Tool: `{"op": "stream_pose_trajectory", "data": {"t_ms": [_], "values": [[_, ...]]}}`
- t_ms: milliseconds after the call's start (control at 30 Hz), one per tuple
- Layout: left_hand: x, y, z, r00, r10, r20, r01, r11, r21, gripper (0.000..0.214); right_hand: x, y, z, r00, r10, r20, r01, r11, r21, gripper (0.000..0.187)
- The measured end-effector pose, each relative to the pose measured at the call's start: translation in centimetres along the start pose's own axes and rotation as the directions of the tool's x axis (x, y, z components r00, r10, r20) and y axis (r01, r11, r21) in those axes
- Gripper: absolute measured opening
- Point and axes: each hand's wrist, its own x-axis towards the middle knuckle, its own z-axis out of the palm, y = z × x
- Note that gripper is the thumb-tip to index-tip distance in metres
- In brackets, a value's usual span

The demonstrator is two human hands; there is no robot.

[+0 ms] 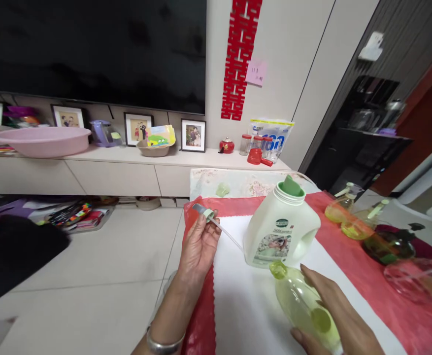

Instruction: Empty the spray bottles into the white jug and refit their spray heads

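Green bottle (304,308) lying tilted on the white cloth (245,305) of the counter.
The right hand (337,315) is wrapped around it; the left hand (199,246) pinches a pump head (205,213) with tube, near the white jug (280,229).

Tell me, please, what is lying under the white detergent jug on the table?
The detergent jug stands on a white sheet, which lies over a red cloth. The tabletop beneath them is covered, so its surface cannot be seen.
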Motion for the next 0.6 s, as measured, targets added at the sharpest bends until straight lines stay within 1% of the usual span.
{"op": "stream_pose_trajectory", "data": {"t_ms": [100, 167, 267, 333, 400, 500, 600], "values": [[-2.4, 0.0, -0.9, 0.999, 0.042, -0.012, -0.042, 0.999, 0.019, 0.007, -0.1, -1.2, 1.6, 0.999, -0.008, 0.034, 0.008, 1.0, 0.01, 0.065], [-3.4, -0.2, -1.6, 0.997, 0.071, -0.009, -0.071, 0.996, 0.045, 0.007, -0.2, -1.7, 2.4, 0.998, -0.014, 0.057, 0.012, 1.0, 0.026, 0.064], [-4.4, -0.4, -2.4, 0.994, 0.102, 0.024, -0.104, 0.99, 0.1, 0.018, -0.2, -2.3, 2.9, 0.997, -0.02, 0.069, 0.013, 0.995, 0.104, 0.062], [-4.9, -0.7, -2.7, 0.994, 0.103, 0.04, -0.108, 0.983, 0.146, 0.027, -0.2, -2.6, 3.0, 0.998, -0.02, 0.055, 0.011, 0.987, 0.16, 0.061], [-5.6, -1.2, -2.8, 0.997, 0.064, 0.038, -0.07, 0.98, 0.188, 0.035, 0.0, -2.9, 3.0, 0.999, -0.018, 0.044, 0.01, 0.982, 0.187, 0.06], [-6.7, -2.3, -2.7, 0.998, -0.046, 0.037, 0.036, 0.976, 0.216, 0.046, 0.3, -3.3, 3.0, 0.999, -0.018, 0.031, 0.012, 0.983, 0.184, 0.061], [-7.8, -3.4, -2.7, 0.991, -0.126, 0.042, 0.113, 0.967, 0.228, 0.052, 0.6, -3.7, 3.0, 1.0, -0.02, 0.022, 0.016, 0.983, 0.185, 0.061]]}}
